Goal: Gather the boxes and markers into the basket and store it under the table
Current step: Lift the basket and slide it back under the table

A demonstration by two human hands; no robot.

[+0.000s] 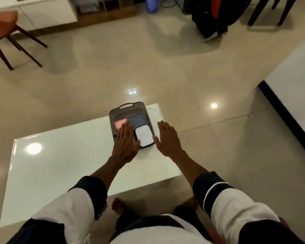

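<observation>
A grey perforated basket (pixel 128 107) with a handle slot stands at the far right corner of the low white table (pixel 63 159). Inside it lie a pink box (pixel 119 123), a dark blue box (pixel 139 120) and a white box (pixel 144 136). No markers show. My left hand (pixel 125 143) hovers flat, fingers apart, over the basket's near left part, covering some of the pink box. Just right of the basket's near corner, my right hand (pixel 168 138) is spread flat and holds nothing.
An orange chair (pixel 5 32) stands far left on the glossy tiled floor. A white surface with a dark edge (pixel 292 95) runs along the right. A dark bag (pixel 209 20) and dark chair legs (pixel 257 11) are at the back. My bare feet (pixel 118 206) show under the table's near edge.
</observation>
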